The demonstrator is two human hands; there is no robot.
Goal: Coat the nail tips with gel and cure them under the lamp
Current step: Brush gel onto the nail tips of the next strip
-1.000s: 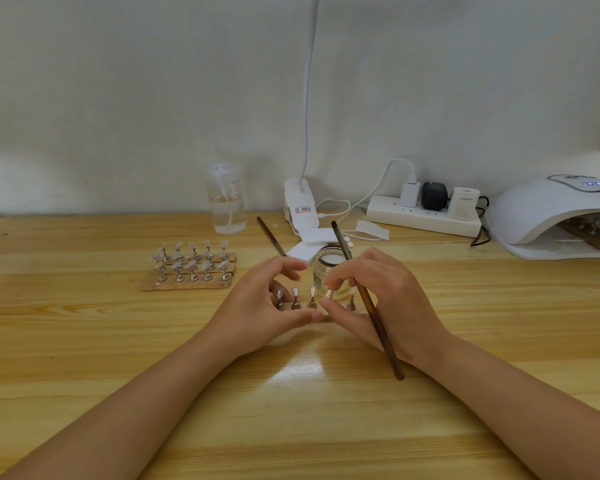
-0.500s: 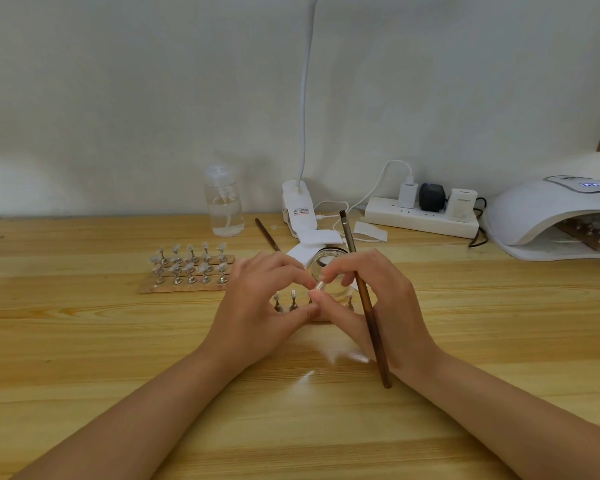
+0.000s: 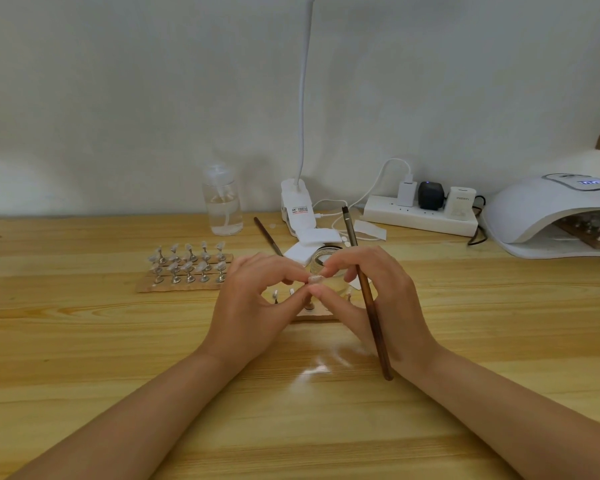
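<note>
I see both forearms coming in from the bottom corners and meeting at mid-table. The left hand [image 3: 253, 299] is curled, its thumb and forefinger pinching the left end of a small clear nail tip [image 3: 315, 279]; the right hand [image 3: 371, 289] pinches the same tip from the other side, fingertips of the two hands nearly touching. The right hand also carries a brown brush [image 3: 364, 292] tucked between its fingers, the metal end pointing up and away toward the wall, the wooden end slanting back over the wrist (I cannot tell exactly which fingers trap it).

The held tip sits just above a short wooden strip [image 3: 309, 317] with a few small stands, mostly hidden by the fingers. A glass jar [image 3: 321, 258] stands right behind the hands, white pads [image 3: 309, 242] beside it and a second brush [image 3: 267, 235] lying at a slant to their left. Left of the hands, apart from them, is a rack of nail tips on stands [image 3: 187, 268].

The curing lamp [image 3: 551, 213] sits at the far right edge, its mouth facing left, more strips inside. Bare wooden table [image 3: 84, 358] spreads on both sides of the arms and in front; the back edge is crowded by a clear bottle [image 3: 222, 202], a clip lamp base [image 3: 297, 209] and a power strip [image 3: 420, 216].
</note>
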